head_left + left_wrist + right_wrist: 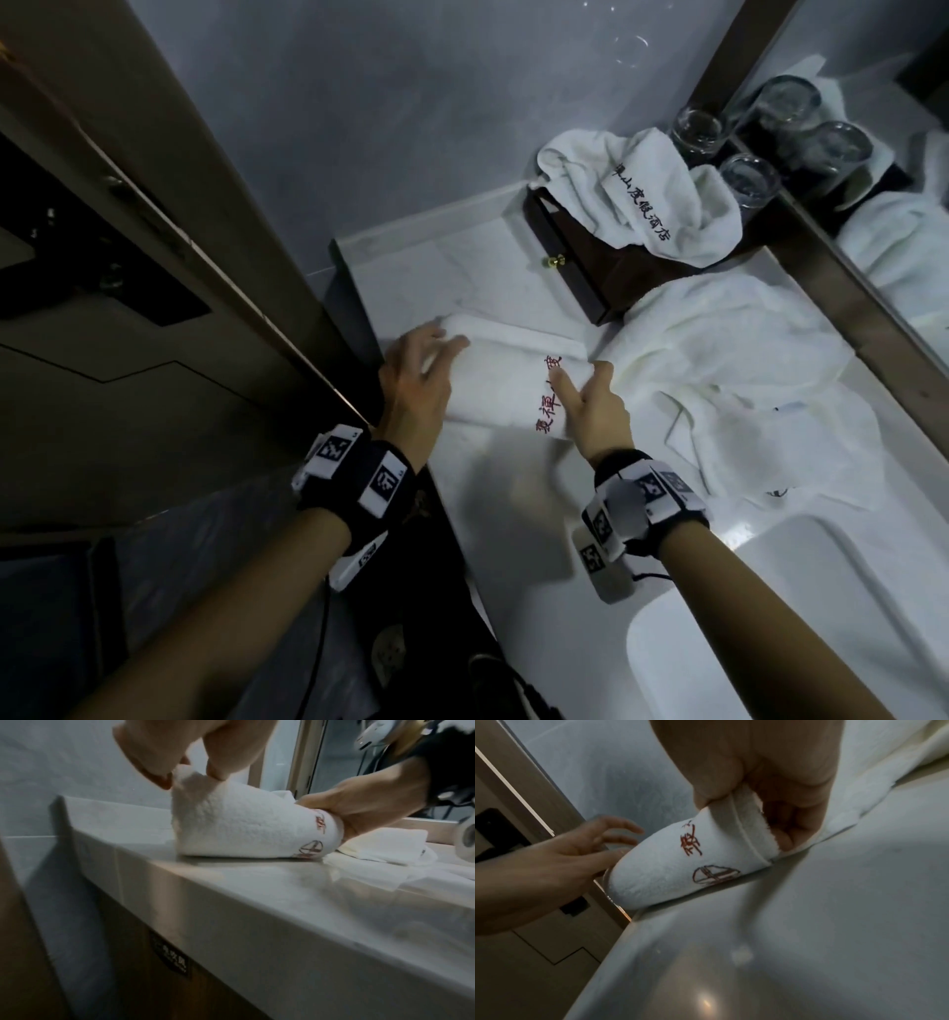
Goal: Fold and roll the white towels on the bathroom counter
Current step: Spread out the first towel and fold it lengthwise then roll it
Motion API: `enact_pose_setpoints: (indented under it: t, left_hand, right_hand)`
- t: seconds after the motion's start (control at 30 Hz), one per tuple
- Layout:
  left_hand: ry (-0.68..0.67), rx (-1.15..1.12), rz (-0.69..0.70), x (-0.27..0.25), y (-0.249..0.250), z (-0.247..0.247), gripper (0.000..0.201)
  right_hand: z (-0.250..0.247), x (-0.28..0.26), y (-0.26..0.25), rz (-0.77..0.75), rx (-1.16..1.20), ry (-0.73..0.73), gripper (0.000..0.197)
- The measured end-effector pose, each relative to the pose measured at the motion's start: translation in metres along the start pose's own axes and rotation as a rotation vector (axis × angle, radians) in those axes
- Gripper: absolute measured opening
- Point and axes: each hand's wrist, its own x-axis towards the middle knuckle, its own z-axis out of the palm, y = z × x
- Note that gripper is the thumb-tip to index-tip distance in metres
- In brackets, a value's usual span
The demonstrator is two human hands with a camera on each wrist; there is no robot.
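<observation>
A white towel with red embroidery (pixel 513 383) lies rolled on the pale counter (pixel 477 262), near its left end. My left hand (pixel 436 354) holds the roll's left end between thumb and fingertips (pixel 214 773). At the embroidered right end my right hand (pixel 580 383) pinches the layered edge; in the right wrist view the thumb (pixel 713 787) lies on top and the fingers are tucked under the fold. The rolled towel (pixel 670 870) rests on the counter and also shows in the left wrist view as the same roll (pixel 244 829).
A loose crumpled white towel (pixel 744 370) is spread to the right of the roll. Behind stands a dark wooden box (pixel 580 267) with another white towel (pixel 647 200) with black lettering draped on it, beside glasses (pixel 724 154). A sink basin (pixel 796 606) lies near right; the counter's edge drops off at left.
</observation>
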Motion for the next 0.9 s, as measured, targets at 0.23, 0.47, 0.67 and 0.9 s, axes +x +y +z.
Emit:
enact_pose_setpoints:
  t: [0.23, 0.47, 0.67, 0.9]
  left_hand:
    - [-0.317, 0.230, 0.191, 0.006, -0.015, 0.000, 0.082]
    - [-0.514, 0.341, 0.184, 0.032, -0.022, 0.004, 0.081]
    - [-0.514, 0.267, 0.250, 0.051, -0.030, -0.001, 0.079]
    - [-0.496, 0.285, 0.205, 0.092, -0.036, 0.002, 0.079]
  right_hand:
    - [0.015, 0.005, -0.020, 0.112, -0.159, 0.203, 0.052]
    - [0.016, -0.037, -0.012, -0.510, -0.413, 0.331, 0.045]
    - [0.030, -0.017, -0.021, -0.426, -0.671, 0.237, 0.074]
    - [0.003, 0.057, -0.059, -0.438, -0.697, 0.058, 0.065]
